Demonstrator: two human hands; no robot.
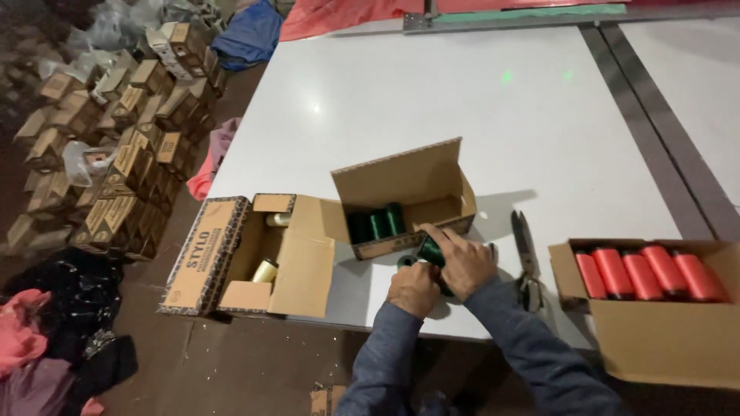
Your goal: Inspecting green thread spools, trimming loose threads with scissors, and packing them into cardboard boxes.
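Dark green thread spools [375,223] are showing inside a plain brown cardboard box [405,189], and one green spool [429,250] is glinting under the right hand [462,262]. Bright red-orange spools [651,271] are filling another brown box [663,339]; the bench [462,100] is gleaming white; grey-blue sleeves [532,354] are covering both arms

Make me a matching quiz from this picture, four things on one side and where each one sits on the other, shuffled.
Things:
1. green spools
2. red spools
3. scissors
4. gold spools

Places:
A. bare table, right of the hands
B. box at the far right
C. box hanging over the table's left edge
D. middle box, flap up

Pairs: 1-D, 2-B, 3-A, 4-C
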